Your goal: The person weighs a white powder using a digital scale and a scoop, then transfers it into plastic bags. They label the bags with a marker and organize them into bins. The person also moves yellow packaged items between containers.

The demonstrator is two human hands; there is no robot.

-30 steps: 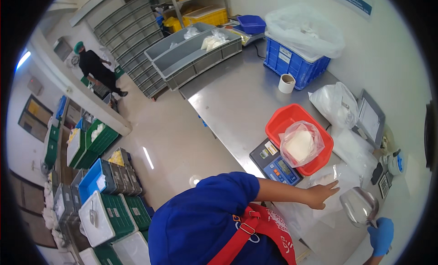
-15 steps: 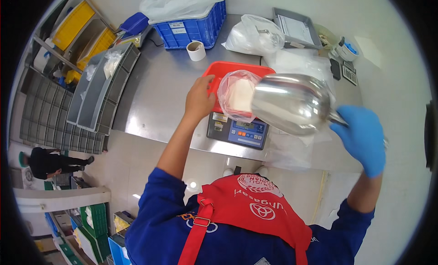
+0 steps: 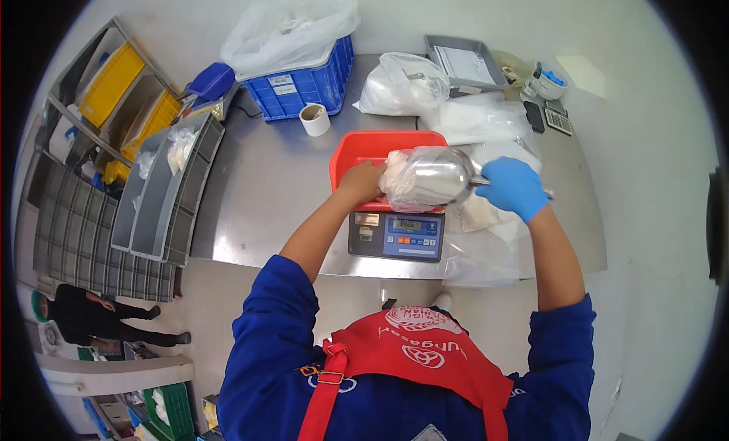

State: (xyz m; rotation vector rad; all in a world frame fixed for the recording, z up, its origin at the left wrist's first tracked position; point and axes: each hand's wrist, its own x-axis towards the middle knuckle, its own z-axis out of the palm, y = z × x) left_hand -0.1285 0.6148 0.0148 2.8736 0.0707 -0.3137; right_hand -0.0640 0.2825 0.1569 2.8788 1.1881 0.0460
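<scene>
My right hand (image 3: pixel 512 188), in a blue glove, grips the handle of a shiny metal scoop (image 3: pixel 453 170). The scoop lies sideways with its mouth pointing left, inside or against a clear plastic bag (image 3: pixel 395 177) of whitish powder. Bare of any glove, my left hand (image 3: pixel 362 183) is closed on the bag's left side, its fingertips partly hidden by the plastic. Under the bag sits a red tray (image 3: pixel 351 146), resting on a digital scale (image 3: pixel 414 238) with a blue panel.
A blue crate (image 3: pixel 292 92) lined with plastic stands behind, near a tape roll (image 3: pixel 314 120). A filled plastic bag (image 3: pixel 402 88) and grey tray (image 3: pixel 486 80) are at the back. Plastic sheets (image 3: pixel 486 263) lie right. Grey bins (image 3: pixel 194 190) stand left; a person (image 3: pixel 91 316) is beyond.
The scoop has moved left and down into or against the bag. My left hand has shifted from the tray's left rim to the bag. The whole view has tilted somewhat.
</scene>
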